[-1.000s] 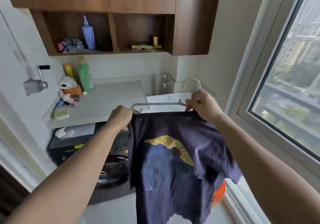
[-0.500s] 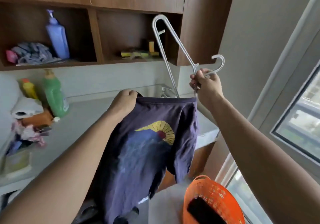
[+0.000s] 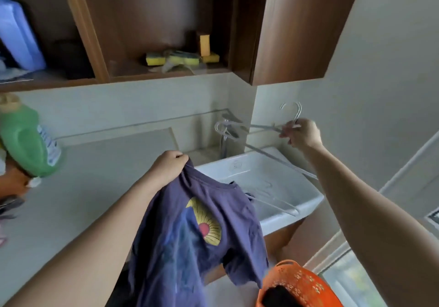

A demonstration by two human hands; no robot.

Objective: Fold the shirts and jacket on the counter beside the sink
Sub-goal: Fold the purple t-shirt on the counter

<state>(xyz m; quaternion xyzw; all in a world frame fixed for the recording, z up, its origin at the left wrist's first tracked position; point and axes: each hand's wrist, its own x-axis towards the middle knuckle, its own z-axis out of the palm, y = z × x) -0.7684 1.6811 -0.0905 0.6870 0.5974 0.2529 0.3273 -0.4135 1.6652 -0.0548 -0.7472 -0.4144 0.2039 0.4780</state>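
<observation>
The clothes hanger (image 3: 263,127) is now free of the navy T-shirt (image 3: 197,230); a second ago it was still threaded through the shoulders. The right hand (image 3: 300,133) pinches the hanger just below its hook and holds it out over the back of the sink (image 3: 285,221), near the faucet (image 3: 224,140). Another hanger (image 3: 273,200) already lies in the basin. The left hand (image 3: 169,164) is closed in a fist on the shirt's neckline, so the garment hangs at the sink's left edge with its sun print facing the camera, draping below the counter (image 3: 95,176) left of the sink. With the wire out, the shirt looks ready to be spread on that counter and folded once the right hand drops the hanger. An orange basket (image 3: 308,280) stands on the floor below the sink, holding something dark I cannot identify
</observation>
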